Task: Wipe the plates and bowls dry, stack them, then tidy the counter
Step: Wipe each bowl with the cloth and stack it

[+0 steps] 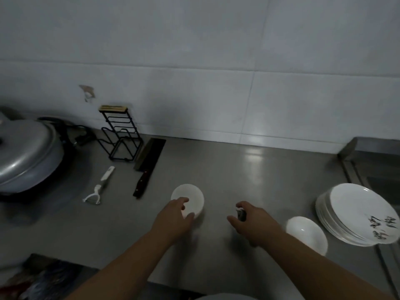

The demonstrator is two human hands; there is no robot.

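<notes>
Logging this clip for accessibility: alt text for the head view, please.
A person's left hand grips a white bowl on a steel counter while the right hand pinches a small dark item. A second bowl and stacked plates sit to the right; a cleaver and peeler lie left.

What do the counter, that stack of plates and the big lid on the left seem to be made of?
The counter looks like brushed stainless steel: grey, with soft streaks of reflected light. The stack of plates is probably glazed ceramic or porcelain: glossy white, with dark brush-like markings. The big lid seems to be dull silvery metal, perhaps aluminium, going by its soft sheen.
</notes>
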